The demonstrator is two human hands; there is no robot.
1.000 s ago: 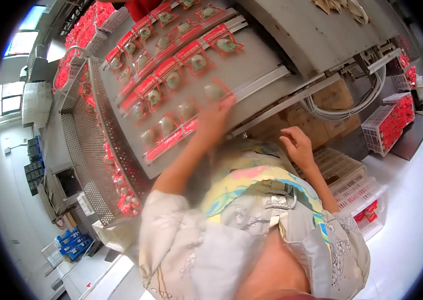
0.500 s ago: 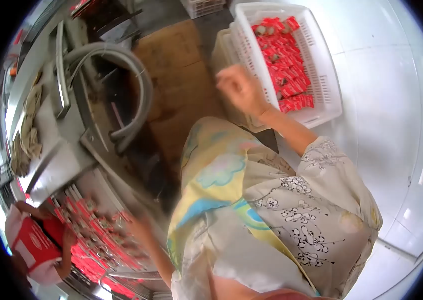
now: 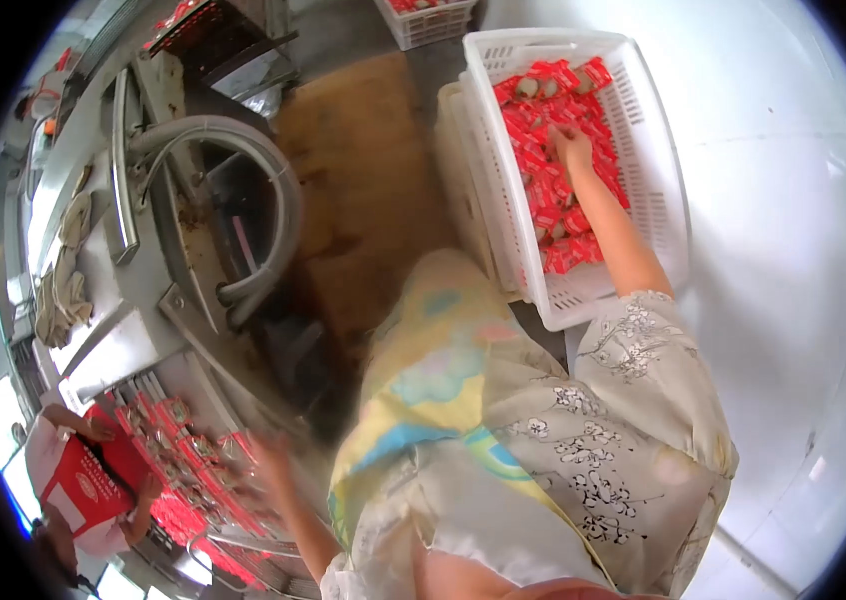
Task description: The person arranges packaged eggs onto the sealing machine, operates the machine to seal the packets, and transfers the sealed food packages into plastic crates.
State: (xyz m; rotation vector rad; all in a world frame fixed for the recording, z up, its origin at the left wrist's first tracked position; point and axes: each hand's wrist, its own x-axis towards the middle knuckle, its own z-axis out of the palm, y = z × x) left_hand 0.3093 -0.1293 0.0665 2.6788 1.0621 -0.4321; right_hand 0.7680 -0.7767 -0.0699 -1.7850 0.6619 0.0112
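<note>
My right hand (image 3: 573, 148) is inside a white plastic basket (image 3: 661, 260), its fingers curled down onto small red packets (image 3: 558, 185) heaped there. The fingers look closed on a red packet, though their tips are partly hidden. At the lower left, my left hand (image 3: 271, 458) is beside a metal conveyor carrying rows of red packets (image 3: 208, 450). Motion smears its fingers, so whether it holds anything does not show.
Another pale basket (image 3: 463, 170) stands under the white one. Brown cardboard (image 3: 358, 170) covers the floor. A grey hose (image 3: 293, 200) loops beside the metal machine, where cloth gloves (image 3: 63, 290) lie. A person in a red apron (image 3: 93, 485) is across the conveyor.
My right hand has moved from beside the basket's left rim into it, down onto the packets. My left hand stays by the conveyor. The view has shifted slightly.
</note>
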